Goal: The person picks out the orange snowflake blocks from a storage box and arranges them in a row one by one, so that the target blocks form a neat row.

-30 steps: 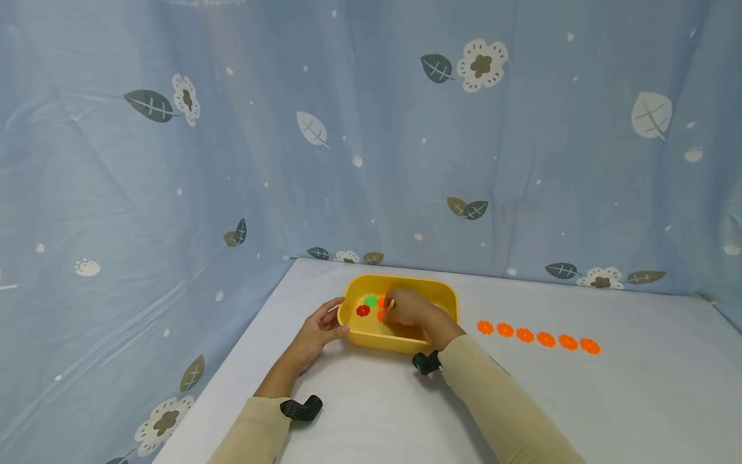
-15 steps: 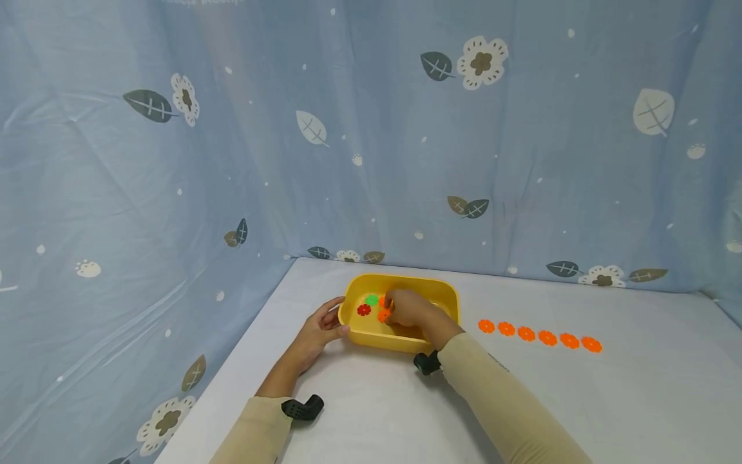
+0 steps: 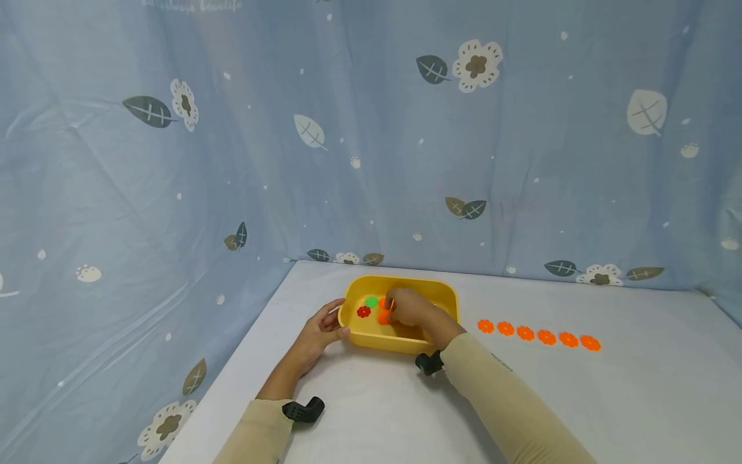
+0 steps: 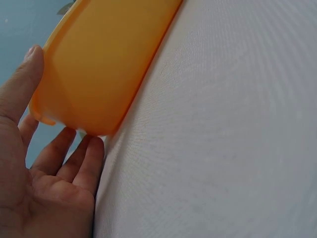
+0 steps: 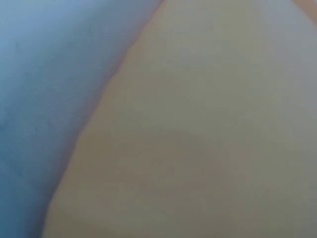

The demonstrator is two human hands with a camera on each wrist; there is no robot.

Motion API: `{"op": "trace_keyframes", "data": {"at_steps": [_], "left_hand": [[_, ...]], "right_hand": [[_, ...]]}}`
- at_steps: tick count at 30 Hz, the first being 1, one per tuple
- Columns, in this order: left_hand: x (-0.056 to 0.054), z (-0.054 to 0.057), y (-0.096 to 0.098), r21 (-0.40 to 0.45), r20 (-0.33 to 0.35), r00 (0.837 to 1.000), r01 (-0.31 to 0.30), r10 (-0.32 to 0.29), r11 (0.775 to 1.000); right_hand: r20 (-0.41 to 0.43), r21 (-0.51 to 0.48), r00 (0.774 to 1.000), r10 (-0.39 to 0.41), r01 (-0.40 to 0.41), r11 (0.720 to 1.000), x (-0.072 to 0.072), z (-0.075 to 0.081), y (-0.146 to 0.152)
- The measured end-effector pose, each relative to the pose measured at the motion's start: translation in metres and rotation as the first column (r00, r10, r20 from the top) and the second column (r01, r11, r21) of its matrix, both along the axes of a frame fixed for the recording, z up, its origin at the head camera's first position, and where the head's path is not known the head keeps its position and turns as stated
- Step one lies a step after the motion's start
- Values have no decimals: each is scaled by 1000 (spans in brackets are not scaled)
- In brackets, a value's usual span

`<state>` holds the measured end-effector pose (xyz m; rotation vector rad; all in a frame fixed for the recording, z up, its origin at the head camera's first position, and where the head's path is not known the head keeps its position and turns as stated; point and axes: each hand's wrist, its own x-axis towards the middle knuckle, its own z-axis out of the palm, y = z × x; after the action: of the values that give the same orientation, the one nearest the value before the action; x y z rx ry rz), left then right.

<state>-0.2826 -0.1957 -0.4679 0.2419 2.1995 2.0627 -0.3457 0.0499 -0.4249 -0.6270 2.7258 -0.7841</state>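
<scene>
A yellow plastic bin [image 3: 371, 340] stands on the white table. My left hand [image 3: 315, 332] holds its left end; in the left wrist view the thumb lies along the rim and the fingertips touch the end wall. My right hand [image 3: 410, 308] reaches inside, fingers bent down, and appears to pinch an orange flower-shaped disc [image 3: 384, 318]; the fingertips are partly hidden. Another orange disc [image 3: 382, 303] lies just behind. Left of these are a green disc [image 3: 371, 301] and a red disc [image 3: 363, 312]. The right forearm hides part of the bin.
To the right of the bin, several orange discs [image 3: 525, 333] lie in a slanting row on the white table [image 3: 371, 412]. A blue patterned curtain [image 3: 371, 129] hangs behind and on the left. A beige sleeve [image 5: 173, 139] fills most of the right wrist view.
The orange disc at my right fingertips has shifted slightly within the bin. My left hand, the bin and the row of discs stay in place; the head view tilts a little.
</scene>
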Motion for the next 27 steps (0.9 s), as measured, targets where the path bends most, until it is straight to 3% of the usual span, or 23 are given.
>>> {"op": "trace_keyframes", "data": {"at_steps": [18, 27], "left_hand": [[2, 1, -1, -28, 11, 1000, 21, -21, 999], [0, -2, -1, -25, -4, 1000, 14, -14, 1000]], "right_hand": [[4, -88, 999, 48, -48, 995, 10, 26, 32], [24, -83, 1000, -14, 16, 996, 9, 36, 53]]}}
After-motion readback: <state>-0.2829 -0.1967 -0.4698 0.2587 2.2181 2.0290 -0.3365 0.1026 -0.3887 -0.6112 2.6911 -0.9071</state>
